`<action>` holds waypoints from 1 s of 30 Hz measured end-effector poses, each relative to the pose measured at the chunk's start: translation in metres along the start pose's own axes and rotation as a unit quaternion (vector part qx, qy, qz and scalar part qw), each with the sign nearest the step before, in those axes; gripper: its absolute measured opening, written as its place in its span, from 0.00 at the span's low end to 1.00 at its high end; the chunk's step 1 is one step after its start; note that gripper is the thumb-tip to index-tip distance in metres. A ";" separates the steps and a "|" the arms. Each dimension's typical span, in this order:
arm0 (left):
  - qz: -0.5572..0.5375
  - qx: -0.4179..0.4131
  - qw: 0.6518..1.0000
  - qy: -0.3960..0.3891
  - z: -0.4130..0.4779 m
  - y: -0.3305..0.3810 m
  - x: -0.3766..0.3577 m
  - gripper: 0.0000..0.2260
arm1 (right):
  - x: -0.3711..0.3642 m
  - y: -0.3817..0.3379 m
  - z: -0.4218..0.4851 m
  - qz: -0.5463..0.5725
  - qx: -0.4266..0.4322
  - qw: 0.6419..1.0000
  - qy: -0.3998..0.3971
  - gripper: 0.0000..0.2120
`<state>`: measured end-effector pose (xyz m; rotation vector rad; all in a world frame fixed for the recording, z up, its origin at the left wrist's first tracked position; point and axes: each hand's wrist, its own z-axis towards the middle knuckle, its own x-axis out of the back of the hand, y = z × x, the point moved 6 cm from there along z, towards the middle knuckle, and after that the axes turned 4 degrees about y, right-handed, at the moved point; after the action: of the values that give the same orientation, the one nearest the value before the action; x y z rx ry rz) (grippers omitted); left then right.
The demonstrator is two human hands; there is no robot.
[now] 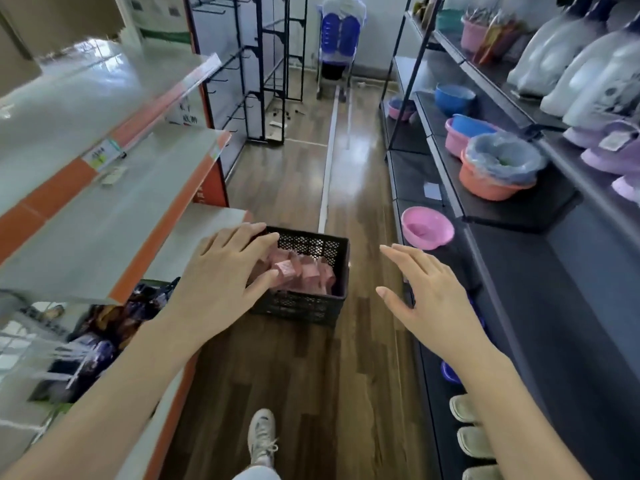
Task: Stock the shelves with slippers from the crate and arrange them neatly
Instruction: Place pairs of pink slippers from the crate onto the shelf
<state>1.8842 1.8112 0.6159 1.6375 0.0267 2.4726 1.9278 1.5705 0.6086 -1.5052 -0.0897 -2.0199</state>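
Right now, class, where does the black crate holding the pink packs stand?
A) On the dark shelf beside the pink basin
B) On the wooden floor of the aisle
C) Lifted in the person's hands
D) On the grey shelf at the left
B: the black crate sits on the wooden floor between the shelf units, while the left hand and right hand are open-fingered and grip nothing.

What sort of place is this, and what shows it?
Most likely a shop aisle: shelves on both sides, plastic basins on display, and a crate of slippers for stocking.
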 end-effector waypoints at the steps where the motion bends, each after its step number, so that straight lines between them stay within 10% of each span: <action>1: 0.000 -0.004 1.000 0.000 0.014 -0.011 -0.006 0.24 | -0.006 0.003 0.016 -0.002 -0.006 1.000 0.001 0.24; 30: -0.035 0.019 0.999 -0.037 0.337 -0.209 -0.192 0.24 | -0.191 0.092 0.379 0.012 -0.036 0.997 -0.065 0.25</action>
<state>2.2934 1.9594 0.5506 1.7107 0.1192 2.3729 2.3273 1.7293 0.5449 -1.6738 -0.0505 -1.9234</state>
